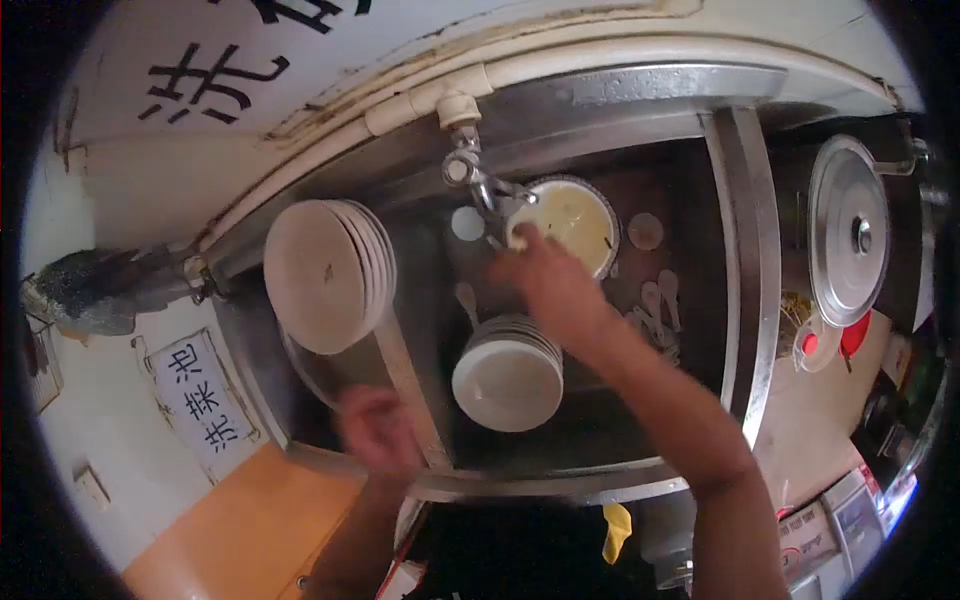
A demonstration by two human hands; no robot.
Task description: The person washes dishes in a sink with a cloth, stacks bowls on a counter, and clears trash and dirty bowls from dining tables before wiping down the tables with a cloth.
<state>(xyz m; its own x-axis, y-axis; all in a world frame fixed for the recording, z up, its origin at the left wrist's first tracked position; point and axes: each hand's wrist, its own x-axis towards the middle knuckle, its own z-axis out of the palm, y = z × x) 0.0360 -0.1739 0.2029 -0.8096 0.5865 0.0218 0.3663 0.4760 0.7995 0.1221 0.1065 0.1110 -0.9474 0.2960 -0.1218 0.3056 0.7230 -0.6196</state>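
Note:
My right hand [548,282] reaches over the right sink basin, its fingers at the left edge of a white bowl [575,222] of yellowish liquid, just below the metal faucet [470,176]. Whether those fingers hold anything is blurred. Below it sits a stack of small white bowls [508,385]. My left hand [378,430] hovers near the front of the divider between the basins; its fingers are smeared by motion. Beyond it, a stack of large white bowls [318,275] rests over the left basin. White spoons [655,305] lie in the right basin, with a small cup [467,224] near the faucet.
A round metal lid [850,230] is at the right, beyond the steel sink edge [745,270]. A pale pipe [600,57] runs along the wall. An orange surface [245,520] lies at lower left, and a yellow cloth [617,532] hangs at the front.

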